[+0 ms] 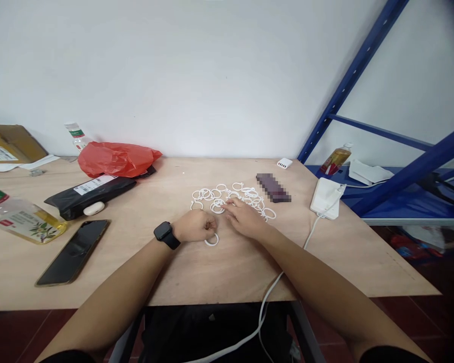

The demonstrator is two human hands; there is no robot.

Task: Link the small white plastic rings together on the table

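A pale wall (227, 85) stands behind the wooden tabletop (227, 277). The left hand (196, 224) curls inward; the right hand (247, 219) bends over the tabletop's middle. I cannot tell whether either grip holds anything. White rings (249, 191) overlap beside the right hand, so lifting one could drag its neighbours. A single ring (212, 245) pokes out by the left hand.

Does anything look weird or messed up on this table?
Yes! The dark thing behind the right side of the white rings looks odd: blocky squares cover it, so I can't tell what it is. The rings lie in a jumble, but I see no spill on the table.
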